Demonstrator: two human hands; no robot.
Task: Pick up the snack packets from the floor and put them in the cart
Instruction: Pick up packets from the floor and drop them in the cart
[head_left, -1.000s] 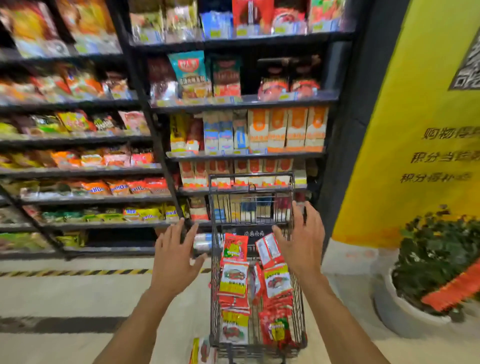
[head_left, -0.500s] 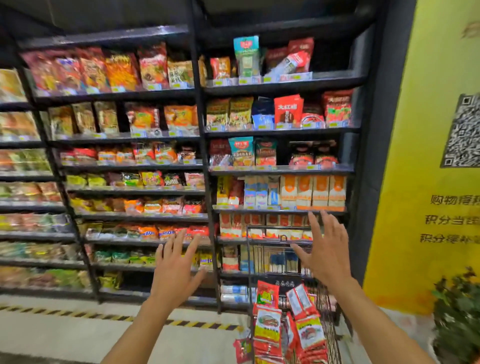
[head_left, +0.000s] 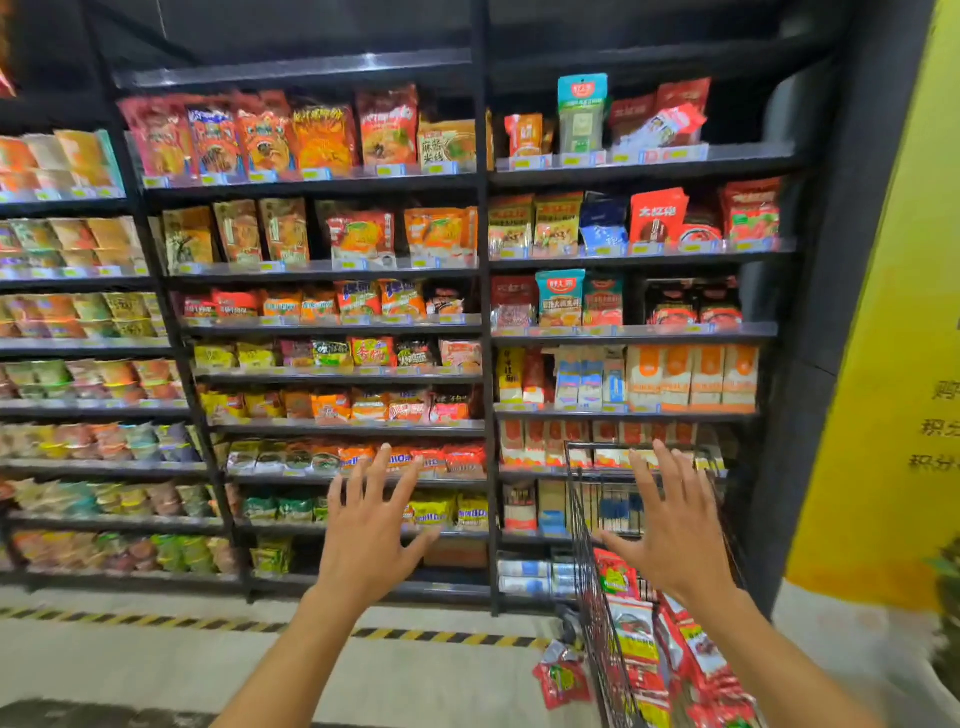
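A black wire cart stands at the lower right, holding several red and yellow snack packets. One red snack packet lies on the pale floor just left of the cart. My left hand is raised in front of the shelves, fingers spread, holding nothing. My right hand hovers above the cart's far end, fingers also spread and empty. Both hands are well above the packet on the floor.
Tall black shelves full of packaged food fill the view ahead. A yellow-and-black striped line runs along the floor before them. A yellow wall panel stands at the right, with a plant at its foot.
The view has tilted upward, so the cart sank to the lower right and more shelves appear. Both hands rose away from the cart with fingers spread.
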